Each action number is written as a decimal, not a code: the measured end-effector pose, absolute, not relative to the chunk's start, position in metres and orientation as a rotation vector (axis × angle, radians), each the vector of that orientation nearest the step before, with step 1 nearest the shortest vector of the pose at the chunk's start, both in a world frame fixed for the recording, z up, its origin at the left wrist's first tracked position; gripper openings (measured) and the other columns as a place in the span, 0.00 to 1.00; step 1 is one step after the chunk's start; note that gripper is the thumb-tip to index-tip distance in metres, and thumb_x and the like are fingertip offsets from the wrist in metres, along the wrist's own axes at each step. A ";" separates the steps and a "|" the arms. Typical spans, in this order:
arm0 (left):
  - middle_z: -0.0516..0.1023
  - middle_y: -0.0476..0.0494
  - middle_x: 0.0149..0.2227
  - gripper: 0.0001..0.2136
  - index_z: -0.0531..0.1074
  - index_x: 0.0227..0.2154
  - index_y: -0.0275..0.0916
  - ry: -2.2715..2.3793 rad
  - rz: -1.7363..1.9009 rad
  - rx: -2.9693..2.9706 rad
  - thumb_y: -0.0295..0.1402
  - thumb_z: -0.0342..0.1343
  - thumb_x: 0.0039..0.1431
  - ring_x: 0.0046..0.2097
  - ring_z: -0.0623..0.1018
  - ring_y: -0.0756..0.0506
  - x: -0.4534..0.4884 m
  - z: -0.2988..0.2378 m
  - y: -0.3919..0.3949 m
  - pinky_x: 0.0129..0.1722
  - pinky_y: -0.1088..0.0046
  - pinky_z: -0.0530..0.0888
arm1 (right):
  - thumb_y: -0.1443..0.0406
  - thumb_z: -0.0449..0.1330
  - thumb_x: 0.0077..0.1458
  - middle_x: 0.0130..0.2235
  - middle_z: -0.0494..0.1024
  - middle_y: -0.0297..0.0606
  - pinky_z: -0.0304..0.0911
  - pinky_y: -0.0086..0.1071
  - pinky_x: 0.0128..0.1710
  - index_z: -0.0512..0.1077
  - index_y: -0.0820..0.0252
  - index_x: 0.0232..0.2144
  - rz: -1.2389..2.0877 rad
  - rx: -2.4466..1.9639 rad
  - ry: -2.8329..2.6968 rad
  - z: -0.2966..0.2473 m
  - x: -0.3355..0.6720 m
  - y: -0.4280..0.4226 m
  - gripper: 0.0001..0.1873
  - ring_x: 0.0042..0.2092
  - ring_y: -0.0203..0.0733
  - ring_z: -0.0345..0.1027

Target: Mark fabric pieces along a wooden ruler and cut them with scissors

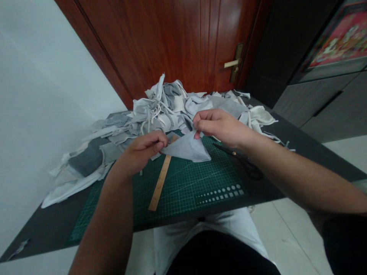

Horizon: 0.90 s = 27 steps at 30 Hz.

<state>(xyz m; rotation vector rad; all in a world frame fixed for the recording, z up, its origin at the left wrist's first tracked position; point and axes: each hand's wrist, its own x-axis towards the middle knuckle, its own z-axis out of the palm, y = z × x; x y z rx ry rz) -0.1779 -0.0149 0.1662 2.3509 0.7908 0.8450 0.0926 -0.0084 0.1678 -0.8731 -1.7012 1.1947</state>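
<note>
Above a green mat [186, 181], a pale grey, roughly triangular cloth [189, 148]

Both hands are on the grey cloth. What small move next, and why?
I'd probably lower the grey cloth and spread it flat on the green cutting mat: the left hand and right hand hold it bunched between them, one corner hangs loose, and it hides part of the wooden ruler.

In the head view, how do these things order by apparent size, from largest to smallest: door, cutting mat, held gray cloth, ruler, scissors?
1. Door
2. Cutting mat, partly covered
3. Gray cloth
Ruler and scissors come last, unranked: they look similar in length.
</note>
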 end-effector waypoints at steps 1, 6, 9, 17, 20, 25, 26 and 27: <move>0.74 0.46 0.35 0.10 0.71 0.31 0.40 0.779 0.813 2.332 0.35 0.51 0.69 0.40 0.74 0.45 -0.178 0.165 -0.014 0.40 0.68 0.71 | 0.66 0.61 0.57 0.25 0.71 0.31 0.52 0.30 0.29 0.70 0.59 0.27 1.126 -0.871 -1.713 0.170 0.094 -0.010 0.07 0.28 0.33 0.58; 0.78 0.42 0.47 0.08 0.71 0.35 0.41 0.818 0.676 2.179 0.39 0.55 0.67 0.55 0.76 0.40 -0.159 0.142 -0.009 0.55 0.62 0.73 | 0.69 0.63 0.50 0.25 0.65 0.27 0.47 0.30 0.28 0.67 0.58 0.27 0.990 -0.787 -1.706 0.177 0.093 -0.021 0.06 0.28 0.33 0.54; 0.71 0.40 0.60 0.24 0.64 0.55 0.46 0.842 0.908 2.091 0.40 0.63 0.58 0.62 0.73 0.38 -0.138 0.130 -0.005 0.56 0.61 0.74 | 0.67 0.61 0.49 0.23 0.61 0.26 0.46 0.29 0.27 0.65 0.58 0.25 1.151 -0.670 -1.729 0.174 0.088 -0.024 0.07 0.27 0.32 0.51; 0.78 0.50 0.35 0.16 0.68 0.42 0.42 0.911 0.787 1.966 0.34 0.64 0.51 0.37 0.79 0.45 -0.113 0.160 -0.008 0.36 0.72 0.74 | 0.67 0.57 0.47 0.24 0.59 0.29 0.45 0.29 0.24 0.62 0.56 0.23 1.393 -0.642 -1.534 0.168 0.082 -0.026 0.06 0.26 0.34 0.50; 0.73 0.55 0.25 0.11 0.70 0.35 0.41 1.050 0.775 1.816 0.37 0.65 0.52 0.25 0.72 0.50 -0.117 0.171 -0.014 0.24 0.78 0.65 | 0.66 0.57 0.53 0.23 0.56 0.27 0.42 0.29 0.23 0.63 0.56 0.25 1.280 -0.791 -1.424 0.165 0.090 -0.023 0.07 0.24 0.33 0.48; 0.77 0.51 0.26 0.10 0.75 0.30 0.41 1.282 0.875 1.639 0.41 0.62 0.53 0.26 0.74 0.48 -0.117 0.179 -0.028 0.25 0.74 0.68 | 0.54 0.64 0.59 0.25 0.61 0.27 0.44 0.30 0.25 0.67 0.57 0.27 1.324 -0.920 -1.466 0.140 0.100 -0.020 0.16 0.26 0.33 0.51; 0.77 0.50 0.27 0.10 0.75 0.30 0.41 1.315 0.899 1.598 0.42 0.61 0.53 0.27 0.76 0.46 -0.115 0.180 -0.031 0.27 0.72 0.70 | 0.50 0.65 0.58 0.25 0.63 0.27 0.46 0.30 0.26 0.68 0.57 0.27 1.377 -0.931 -1.524 0.133 0.101 -0.021 0.20 0.27 0.34 0.52; 0.77 0.49 0.27 0.10 0.75 0.29 0.41 1.353 0.922 1.571 0.42 0.60 0.53 0.28 0.77 0.45 -0.113 0.180 -0.032 0.28 0.71 0.72 | 0.47 0.67 0.56 0.26 0.65 0.28 0.47 0.31 0.28 0.69 0.57 0.26 1.437 -0.934 -1.585 0.124 0.100 -0.023 0.23 0.28 0.34 0.53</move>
